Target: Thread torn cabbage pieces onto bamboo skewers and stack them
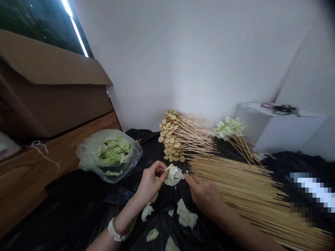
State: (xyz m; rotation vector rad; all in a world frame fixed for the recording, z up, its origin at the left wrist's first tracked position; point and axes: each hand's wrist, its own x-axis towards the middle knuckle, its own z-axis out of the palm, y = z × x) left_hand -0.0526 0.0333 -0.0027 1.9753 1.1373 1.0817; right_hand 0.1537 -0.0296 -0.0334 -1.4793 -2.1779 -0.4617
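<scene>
Folded cabbage pieces (174, 174) are pinched above the black sheet (78, 209) by the left hand (150, 183), the right hand (205, 195) closed at their edge, threading apparently underway, a bamboo skewer (235, 188) likely needed next.

two hands (150, 181), one bag (110, 155), two skewered piles (171, 137), one cardboard box (52, 87).

- left hand (150, 181): forearm comes in from bottom centre-left, wrist bent up, thumb and fingertips pinched together
- right hand (205, 195): forearm comes in from lower right, back of hand up, index finger extended toward left hand
</scene>
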